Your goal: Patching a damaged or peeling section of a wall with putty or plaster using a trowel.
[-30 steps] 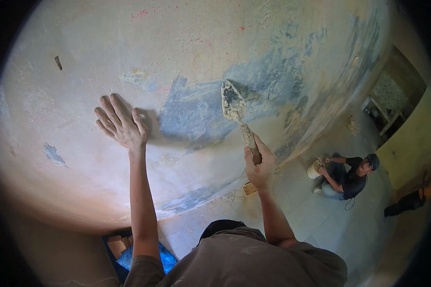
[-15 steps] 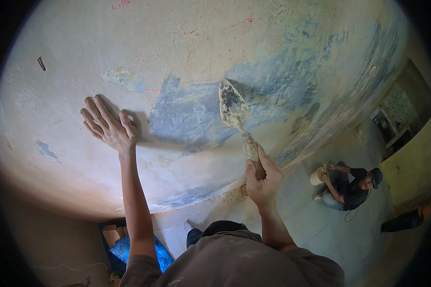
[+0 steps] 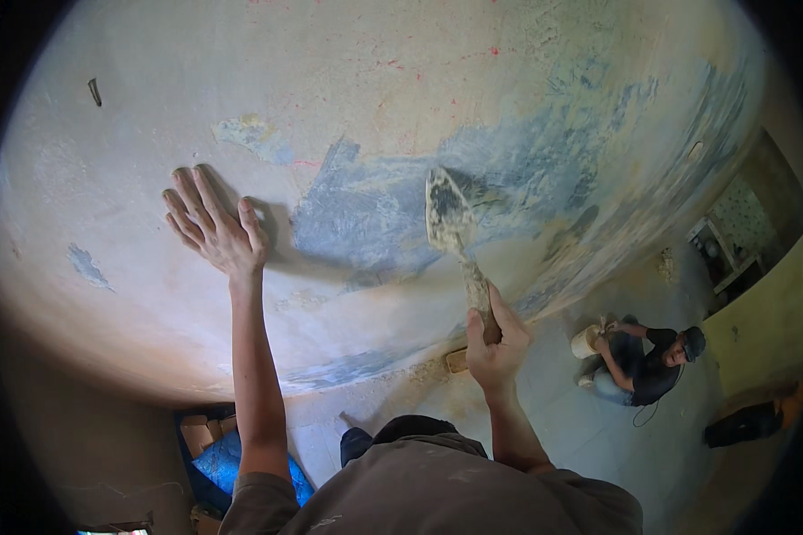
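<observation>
My left hand point(image 3: 219, 223) is spread against the pale wall point(image 3: 348, 53), fingers stretched out and apart, with nothing in it. To its right, a grey-blue patch point(image 3: 357, 209) covers part of the wall. My right hand point(image 3: 498, 343) is wrapped round the handle of a pointed trowel point(image 3: 449, 214) crusted with plaster. The blade points up, lying at or very close to the blue-stained surface; whether it touches, I cannot tell.
A co-worker point(image 3: 656, 366) crouches on the tiled floor point(image 3: 544, 428) at the right, holding a pale bucket point(image 3: 585, 342). Behind, a second person point(image 3: 749, 419) is partly visible. Blue sheeting point(image 3: 219, 464) and a cardboard box point(image 3: 201, 432) lie at lower left. A small block point(image 3: 457, 361) sits by the wall's foot.
The view has shifted a little, so wall marks appear further right. The trowel sits slightly lower in the picture; my left hand stays spread on the wall.
</observation>
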Available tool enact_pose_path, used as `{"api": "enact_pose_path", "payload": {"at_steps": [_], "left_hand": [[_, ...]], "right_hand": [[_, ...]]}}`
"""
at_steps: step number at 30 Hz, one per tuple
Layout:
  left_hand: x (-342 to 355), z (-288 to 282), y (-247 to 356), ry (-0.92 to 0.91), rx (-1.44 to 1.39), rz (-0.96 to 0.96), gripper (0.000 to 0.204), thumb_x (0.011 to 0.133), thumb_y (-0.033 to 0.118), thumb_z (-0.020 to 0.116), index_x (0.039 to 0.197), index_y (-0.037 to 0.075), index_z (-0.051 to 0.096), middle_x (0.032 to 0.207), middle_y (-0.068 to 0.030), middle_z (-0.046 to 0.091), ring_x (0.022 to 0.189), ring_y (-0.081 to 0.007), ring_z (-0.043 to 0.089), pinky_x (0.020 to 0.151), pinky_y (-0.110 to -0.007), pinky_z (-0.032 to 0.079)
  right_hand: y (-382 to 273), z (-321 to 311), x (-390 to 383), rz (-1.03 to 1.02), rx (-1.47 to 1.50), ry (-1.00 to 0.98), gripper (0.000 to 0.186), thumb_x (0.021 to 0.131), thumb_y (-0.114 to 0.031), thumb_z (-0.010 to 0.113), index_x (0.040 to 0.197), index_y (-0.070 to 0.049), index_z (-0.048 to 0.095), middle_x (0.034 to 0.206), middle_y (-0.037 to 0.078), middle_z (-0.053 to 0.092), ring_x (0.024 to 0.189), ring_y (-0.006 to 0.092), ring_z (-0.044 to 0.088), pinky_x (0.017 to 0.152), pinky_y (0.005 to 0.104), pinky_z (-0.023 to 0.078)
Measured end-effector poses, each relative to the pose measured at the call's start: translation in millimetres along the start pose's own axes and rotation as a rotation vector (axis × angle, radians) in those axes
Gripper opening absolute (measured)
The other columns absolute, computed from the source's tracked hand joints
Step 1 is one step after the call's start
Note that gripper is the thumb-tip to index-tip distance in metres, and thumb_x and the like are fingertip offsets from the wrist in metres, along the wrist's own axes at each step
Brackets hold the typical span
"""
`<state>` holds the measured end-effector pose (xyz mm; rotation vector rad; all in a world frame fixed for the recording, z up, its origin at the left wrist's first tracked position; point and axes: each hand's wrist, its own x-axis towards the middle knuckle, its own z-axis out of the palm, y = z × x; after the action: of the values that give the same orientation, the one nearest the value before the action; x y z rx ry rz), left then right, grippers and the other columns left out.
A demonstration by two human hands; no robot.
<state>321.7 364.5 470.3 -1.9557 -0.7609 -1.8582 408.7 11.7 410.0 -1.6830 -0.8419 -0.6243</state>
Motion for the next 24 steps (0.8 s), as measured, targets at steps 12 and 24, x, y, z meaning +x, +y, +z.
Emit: {"api": "enact_pose_path", "payload": {"at_steps": [12,24], "left_hand": [[-0.1,-0.7,-0.9,-0.019,-0.042,-0.013,0.067,0.103,0.053,0.03,0.155,0.013,0.034,0.164,-0.0088,0.025,0.153,-0.0302,0.013,0.124,-0.049,0.004],[0.5,-2.3,-0.6,-0.015,-0.008,0.003,0.068,0.103,0.054,0.026,0.157,0.012,0.03,0.164,-0.0077,0.024,0.153,-0.031,0.016,0.123,-0.05,0.008]], "right_hand": [[-15.3,0.5,6.1,0.052,-0.004,0.005,0.045,0.083,-0.002,0.068,0.126,0.008,0.061,0.074,0.013,0.063,0.06,0.0208,0.061,0.055,0.0328,0.047],[-5.4,-18.3,-26.6,0.082,0.048,0.05,0.043,0.083,0.002,0.064,0.126,0.009,0.062,0.102,0.019,0.071,0.09,0.0235,0.07,0.081,0.0313,0.053]]}}
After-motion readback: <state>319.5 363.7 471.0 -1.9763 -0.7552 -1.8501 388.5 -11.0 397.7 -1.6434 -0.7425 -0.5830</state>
